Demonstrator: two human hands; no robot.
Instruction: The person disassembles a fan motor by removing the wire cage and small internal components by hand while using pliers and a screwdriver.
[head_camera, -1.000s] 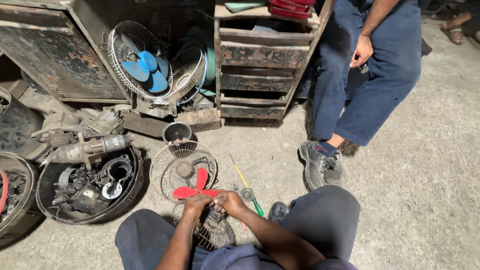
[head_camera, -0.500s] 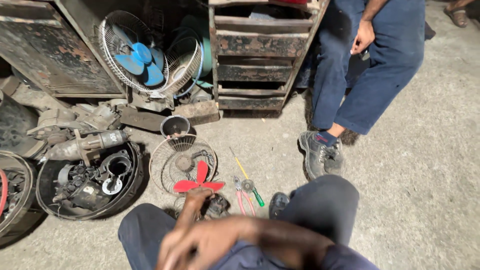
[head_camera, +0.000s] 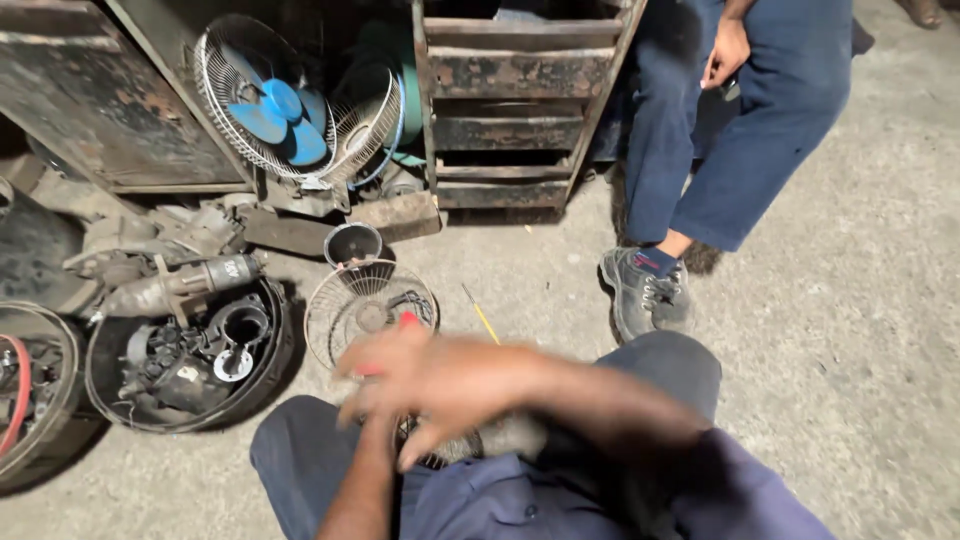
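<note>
My right hand (head_camera: 430, 385) sweeps across in front of me, blurred, fingers apart, with nothing seen in it. My left forearm (head_camera: 362, 475) rises under it from my lap; the left hand itself is hidden behind the right one. Just beyond the hands a round wire fan guard (head_camera: 352, 300) lies flat on the floor. A red fan blade (head_camera: 408, 321) shows only as small bits at the hand's edge. A yellow-handled screwdriver (head_camera: 483, 318) lies right of the guard. Something grey and blurred (head_camera: 510, 435) rests on my lap.
A fan with blue blades (head_camera: 275, 110) leans against a rusty metal cabinet (head_camera: 90, 90). A worn drawer unit (head_camera: 520, 110) stands behind. A black tub of motor parts (head_camera: 190, 355) sits left. Another person's legs and grey shoe (head_camera: 640, 290) are at right.
My right hand has swung up from the fan parts and across to the left, covering the red blade. The view has dropped closer to the floor.
</note>
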